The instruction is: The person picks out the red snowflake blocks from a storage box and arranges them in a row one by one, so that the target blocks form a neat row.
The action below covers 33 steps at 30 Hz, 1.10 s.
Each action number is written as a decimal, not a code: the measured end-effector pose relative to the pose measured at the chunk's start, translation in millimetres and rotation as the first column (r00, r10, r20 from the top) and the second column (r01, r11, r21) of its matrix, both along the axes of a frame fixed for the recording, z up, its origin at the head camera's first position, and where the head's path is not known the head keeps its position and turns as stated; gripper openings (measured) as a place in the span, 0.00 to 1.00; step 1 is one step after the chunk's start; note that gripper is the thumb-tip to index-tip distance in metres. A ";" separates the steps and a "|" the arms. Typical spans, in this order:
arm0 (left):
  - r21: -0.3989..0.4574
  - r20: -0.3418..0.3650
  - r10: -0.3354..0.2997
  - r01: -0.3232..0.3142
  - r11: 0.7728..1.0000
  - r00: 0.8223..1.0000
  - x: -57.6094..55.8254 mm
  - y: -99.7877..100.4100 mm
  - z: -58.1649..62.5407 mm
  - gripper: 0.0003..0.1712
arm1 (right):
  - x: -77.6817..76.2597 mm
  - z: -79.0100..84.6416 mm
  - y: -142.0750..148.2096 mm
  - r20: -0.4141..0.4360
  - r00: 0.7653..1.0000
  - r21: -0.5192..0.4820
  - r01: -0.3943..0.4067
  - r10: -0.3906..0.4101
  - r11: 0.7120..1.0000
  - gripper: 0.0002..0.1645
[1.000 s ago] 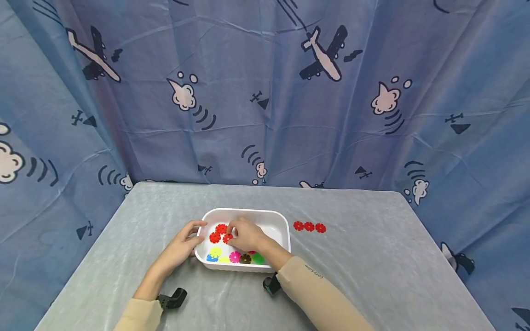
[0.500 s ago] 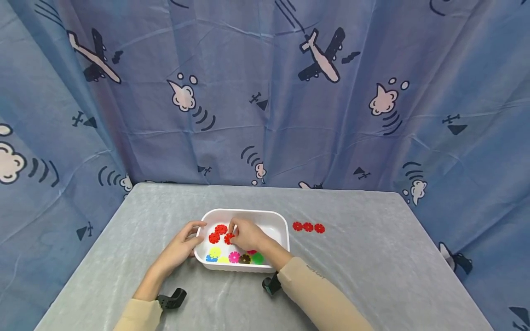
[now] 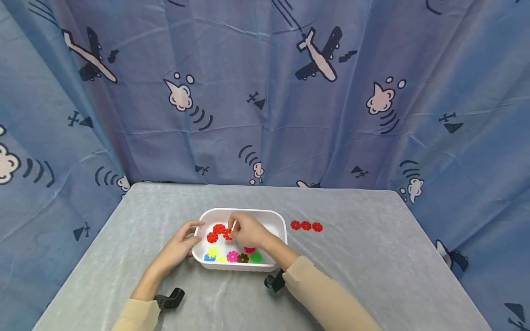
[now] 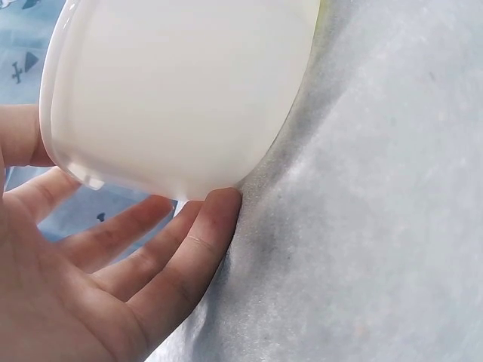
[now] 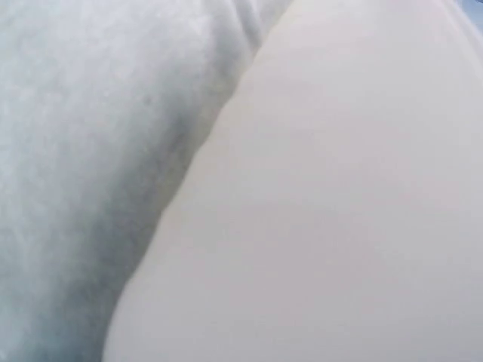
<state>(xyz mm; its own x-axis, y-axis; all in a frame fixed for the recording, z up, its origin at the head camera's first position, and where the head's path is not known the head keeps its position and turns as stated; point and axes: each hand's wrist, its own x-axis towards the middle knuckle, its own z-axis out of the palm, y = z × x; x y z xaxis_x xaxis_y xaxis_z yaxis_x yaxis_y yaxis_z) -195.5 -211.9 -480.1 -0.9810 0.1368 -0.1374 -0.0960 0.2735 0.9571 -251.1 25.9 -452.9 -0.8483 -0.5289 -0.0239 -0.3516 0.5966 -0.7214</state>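
Note:
A white plastic tray (image 3: 244, 266) stands on the cloth-covered table. My left hand (image 3: 178, 248) grips its left end; in the left wrist view, the fingers (image 4: 189, 260) lie against the outer wall. Inside the tray my right hand (image 3: 248, 232) pinches a red snowflake disc (image 3: 227, 235) between thumb and index finger, partly hidden by the fingertips. Two more red discs (image 3: 212, 237) lie just left of it, touching or almost touching. In the right wrist view, only the blurred outer tray wall (image 5: 317, 211) and the tablecloth show.
Several discs lie along the tray's near side: yellow (image 3: 213, 251), blue (image 3: 209, 258), pink (image 3: 232, 256), brown (image 3: 243, 258) and green (image 3: 256, 257). Right of the tray, three red discs (image 3: 306, 225) form a row on the grey tablecloth (image 3: 352, 257). A blue patterned curtain (image 3: 265, 92) hangs behind.
My right hand has shifted slightly away from me with the red disc, which now sits nearer the other red ones. My left hand stays on the tray's end.

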 end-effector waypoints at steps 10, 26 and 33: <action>0.033 -0.017 -0.013 0.014 0.999 1.000 1.6 -1.6 -1.7 0.26 | 9.3 17.7 14.9 -0.021 1.000 -0.007 -0.016 0.016 1.000 0.08; 0.032 0.012 -0.002 0.002 0.999 1.000 -0.6 0.2 -3.1 0.25 | 19.3 38.0 63.9 -0.078 0.997 -0.062 0.001 -0.005 0.998 0.07; 0.027 0.004 -0.011 0.011 1.000 1.000 -0.1 -0.4 -0.4 0.25 | 17.3 40.5 89.5 -0.074 0.997 -0.093 0.013 -0.020 0.996 0.07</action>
<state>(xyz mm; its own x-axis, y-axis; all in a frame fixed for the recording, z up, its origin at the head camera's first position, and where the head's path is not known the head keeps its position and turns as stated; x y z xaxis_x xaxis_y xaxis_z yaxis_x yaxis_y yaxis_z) -195.6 -212.3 -480.5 -0.9789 0.1513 -0.1375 -0.0968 0.2490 0.9637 -233.8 115.3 -412.4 -0.8544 -0.5120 0.0883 -0.3974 0.5345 -0.7460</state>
